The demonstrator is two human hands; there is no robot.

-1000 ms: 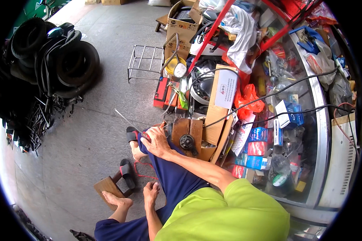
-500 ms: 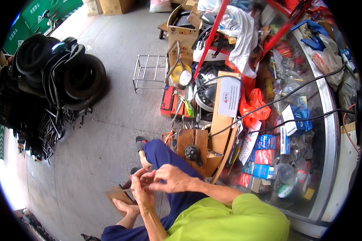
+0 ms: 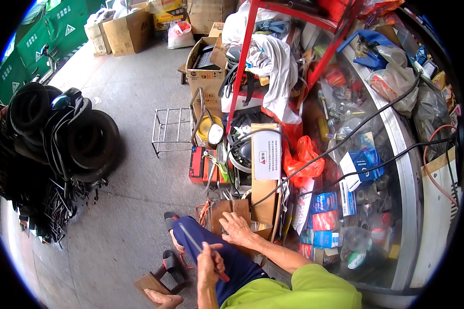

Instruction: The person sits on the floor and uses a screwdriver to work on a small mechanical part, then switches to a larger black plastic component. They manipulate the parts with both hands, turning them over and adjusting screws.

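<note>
My left hand point(image 3: 207, 265) is closed around a red-handled tool point(image 3: 191, 238) with a long thin metal shaft. The shaft slants up and to the left, above my knee, and the handle end point(image 3: 223, 276) shows below the fist. Whether it is a file or a screwdriver I cannot tell. My right hand point(image 3: 237, 230) reaches over a brown wooden box point(image 3: 221, 209) beside my leg, its fingers apart. It covers the spot of the round black part on that box; whether the fingers touch that part is hidden.
A low wooden stool point(image 3: 150, 282) stands by my bare foot, near a loose black slipper point(image 3: 174, 266). Red batteries point(image 3: 197, 165), a metal rack point(image 3: 172, 133) and cardboard boxes point(image 3: 205, 82) lie ahead. Tyres point(image 3: 93, 146) are piled left; a glass display case point(image 3: 404, 206) stands right.
My hands were together at the tool; now they are apart. My right hand has moved to the wooden box, and the tool's shaft has swung upward. The view has shifted too.
</note>
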